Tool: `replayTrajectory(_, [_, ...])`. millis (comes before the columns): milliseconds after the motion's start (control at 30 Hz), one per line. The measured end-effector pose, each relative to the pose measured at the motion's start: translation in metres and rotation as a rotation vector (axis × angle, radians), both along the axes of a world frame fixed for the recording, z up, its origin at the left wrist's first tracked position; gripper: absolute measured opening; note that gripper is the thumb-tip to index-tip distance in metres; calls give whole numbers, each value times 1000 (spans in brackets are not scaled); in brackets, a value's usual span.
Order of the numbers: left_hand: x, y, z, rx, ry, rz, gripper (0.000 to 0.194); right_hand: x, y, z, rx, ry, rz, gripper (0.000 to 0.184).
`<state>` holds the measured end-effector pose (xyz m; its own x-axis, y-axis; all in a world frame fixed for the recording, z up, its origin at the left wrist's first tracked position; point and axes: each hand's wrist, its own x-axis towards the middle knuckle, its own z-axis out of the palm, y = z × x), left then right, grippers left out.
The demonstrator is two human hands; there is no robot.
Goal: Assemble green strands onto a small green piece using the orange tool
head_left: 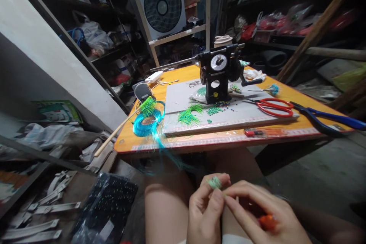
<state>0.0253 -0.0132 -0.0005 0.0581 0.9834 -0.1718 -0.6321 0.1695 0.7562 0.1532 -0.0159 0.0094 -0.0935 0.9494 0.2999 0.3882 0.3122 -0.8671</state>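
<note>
Low in the head view, above my lap, my left hand (206, 206) is closed, with a small pale-green wrap or bundle (214, 183) at its index finger and thumb. Its exact kind is too blurred to tell. My right hand (260, 207) meets it there, thumb and forefinger pinched at the left thumb tip, on what looks like a thin strand. Under its curled fingers shows an orange-red object (268, 222), mostly hidden. On the table beyond lie a fan of green bristle-like strands with blue beads (190, 115) and loose green beads (214, 111).
A black hand-cranked winding machine (219, 72) stands on a grey board (177, 99) on the yellow table (126, 137). Red-handled scissors (276, 107) and blue-handled pliers (340, 119) lie right. A turquoise fibre coil (147, 122) hangs partly over the front edge, near a wooden stick (111, 137).
</note>
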Motion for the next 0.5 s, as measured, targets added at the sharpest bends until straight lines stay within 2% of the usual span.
replayTrajectory(67, [-2,1,-3,43,139,14,43,6,4,1,-140,90,-9,17])
replayTrajectory(133, [-6,3,-5,89,332,51,48,10,6,3,-193,129,-33,22])
replayTrajectory(300, [-9,14,-3,240,772,115,10,16,13,-1,-220,153,-72,23])
replayTrajectory(433, [-11,24,1,386,970,250,16,27,22,-12,-194,161,-150,22])
replayTrajectory(500, [-14,29,3,466,1032,307,17,33,28,-16,-129,114,-205,20])
